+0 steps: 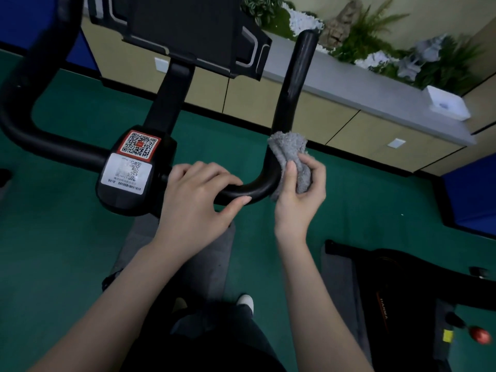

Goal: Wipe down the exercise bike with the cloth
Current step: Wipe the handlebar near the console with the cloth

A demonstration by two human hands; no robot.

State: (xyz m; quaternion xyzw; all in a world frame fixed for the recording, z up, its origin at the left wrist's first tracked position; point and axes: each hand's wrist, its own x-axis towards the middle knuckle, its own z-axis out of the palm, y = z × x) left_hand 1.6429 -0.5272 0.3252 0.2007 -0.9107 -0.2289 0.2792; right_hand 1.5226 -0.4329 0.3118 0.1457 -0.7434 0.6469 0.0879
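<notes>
The black exercise bike fills the upper half of the view. Its right handlebar (294, 84) rises from a bend toward the top. My left hand (198, 200) grips the horizontal bar just left of that bend, fingers curled over it. My right hand (300, 194) holds a grey fluffy cloth (291, 154) bunched against the outer side of the bend, thumb and fingers curled round it. The centre housing (128, 170) carries a red-framed QR sticker and a white label. A black console holder (188, 30) stands above it.
Green floor lies underneath. A beige cabinet with a grey ledge (375, 95) runs along the back wall, with plants, rocks and a white box (447, 106) on it. Another black machine (402, 304) stands at the lower right. Blue panels flank both sides.
</notes>
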